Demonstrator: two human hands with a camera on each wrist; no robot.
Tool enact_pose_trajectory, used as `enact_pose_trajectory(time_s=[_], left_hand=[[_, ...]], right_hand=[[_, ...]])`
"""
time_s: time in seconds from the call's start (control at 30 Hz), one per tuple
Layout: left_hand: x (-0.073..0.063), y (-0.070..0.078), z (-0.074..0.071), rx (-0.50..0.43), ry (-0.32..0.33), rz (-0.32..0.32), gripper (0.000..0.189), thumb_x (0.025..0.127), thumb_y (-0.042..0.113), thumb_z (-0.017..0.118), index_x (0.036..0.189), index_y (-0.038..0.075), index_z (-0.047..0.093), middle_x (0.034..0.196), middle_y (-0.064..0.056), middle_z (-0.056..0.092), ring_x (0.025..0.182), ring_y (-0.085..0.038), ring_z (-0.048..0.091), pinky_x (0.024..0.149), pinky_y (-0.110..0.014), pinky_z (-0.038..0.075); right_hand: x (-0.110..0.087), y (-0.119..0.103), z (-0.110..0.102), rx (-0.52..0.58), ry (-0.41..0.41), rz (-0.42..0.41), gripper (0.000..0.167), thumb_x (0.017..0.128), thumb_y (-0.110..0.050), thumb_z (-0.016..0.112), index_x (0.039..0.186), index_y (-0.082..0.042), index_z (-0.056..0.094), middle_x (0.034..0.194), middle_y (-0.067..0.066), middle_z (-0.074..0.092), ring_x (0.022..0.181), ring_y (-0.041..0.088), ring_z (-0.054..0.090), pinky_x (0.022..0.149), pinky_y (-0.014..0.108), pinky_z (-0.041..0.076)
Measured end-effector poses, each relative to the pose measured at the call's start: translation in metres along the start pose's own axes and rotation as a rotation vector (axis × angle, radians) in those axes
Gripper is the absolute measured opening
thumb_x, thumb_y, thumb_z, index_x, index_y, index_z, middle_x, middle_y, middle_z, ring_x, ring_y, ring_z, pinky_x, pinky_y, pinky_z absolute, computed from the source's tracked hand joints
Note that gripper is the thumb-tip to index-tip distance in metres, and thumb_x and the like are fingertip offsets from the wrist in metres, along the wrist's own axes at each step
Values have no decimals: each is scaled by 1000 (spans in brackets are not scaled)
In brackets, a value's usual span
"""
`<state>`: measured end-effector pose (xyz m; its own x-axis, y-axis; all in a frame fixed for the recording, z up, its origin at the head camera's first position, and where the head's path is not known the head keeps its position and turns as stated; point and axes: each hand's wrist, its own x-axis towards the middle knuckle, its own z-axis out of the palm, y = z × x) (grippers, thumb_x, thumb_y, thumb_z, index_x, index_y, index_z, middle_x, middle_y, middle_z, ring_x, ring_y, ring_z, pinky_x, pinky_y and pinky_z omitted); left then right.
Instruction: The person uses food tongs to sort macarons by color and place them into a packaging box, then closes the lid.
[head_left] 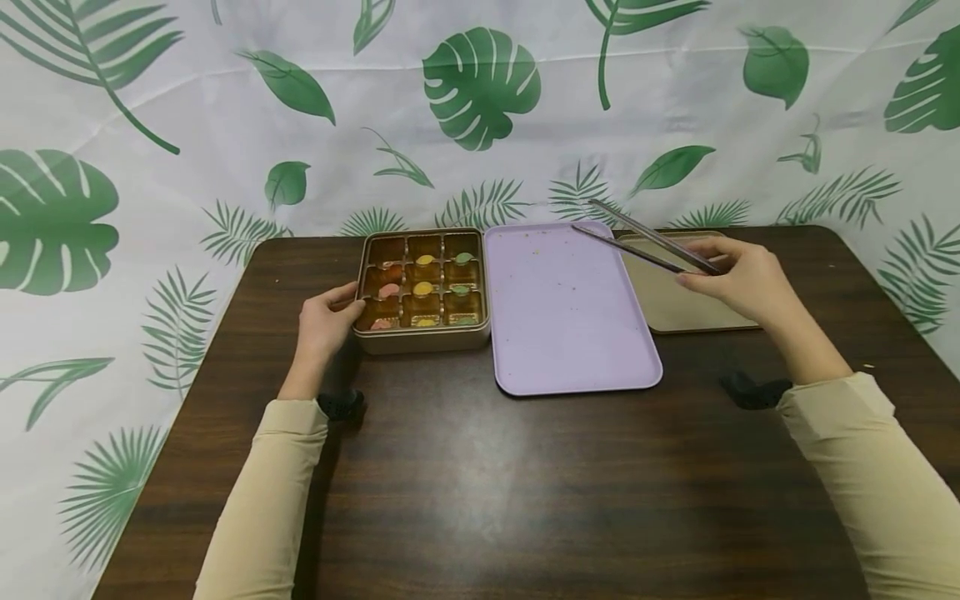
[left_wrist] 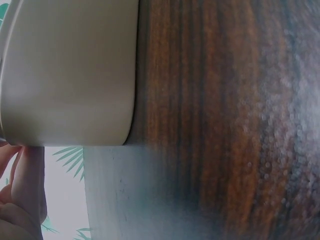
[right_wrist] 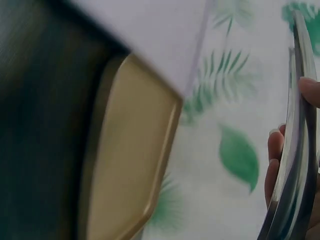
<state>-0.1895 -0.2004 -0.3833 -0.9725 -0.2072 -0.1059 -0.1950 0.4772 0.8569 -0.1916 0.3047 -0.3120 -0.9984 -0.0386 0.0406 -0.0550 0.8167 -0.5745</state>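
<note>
At the back left of the table stands a gold tin with a divided insert. Small pink, yellow and green pieces, like sweets, lie in its compartments, sorted by colour in columns. My left hand holds the tin's left side, thumb over the rim and fingers against the outer wall. In the left wrist view those fingers meet the wall of the tin. My right hand grips long metal tongs whose tips stand apart above the far end of the lilac tray. Nothing shows between the tips.
Dark crumbs are scattered on the lilac tray, which lies right beside the tin. To its right lies a flat gold lid, partly under the right hand and tongs. A leaf-print cloth hangs behind the dark wooden table.
</note>
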Motion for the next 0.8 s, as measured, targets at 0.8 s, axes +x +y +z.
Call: enact_pose_trajectory(time_s=[0.8], left_hand=[[-1,2,-1,-13,-8,-19,43,97,15,54,139,8,50,134,-22,56,119,-34,58,99,-46,47]], right_hand=[[-34,151,-40,-82,94,426,84,91,-55,49,147,5,29,148,37,26,126,58,31,97,69,31]])
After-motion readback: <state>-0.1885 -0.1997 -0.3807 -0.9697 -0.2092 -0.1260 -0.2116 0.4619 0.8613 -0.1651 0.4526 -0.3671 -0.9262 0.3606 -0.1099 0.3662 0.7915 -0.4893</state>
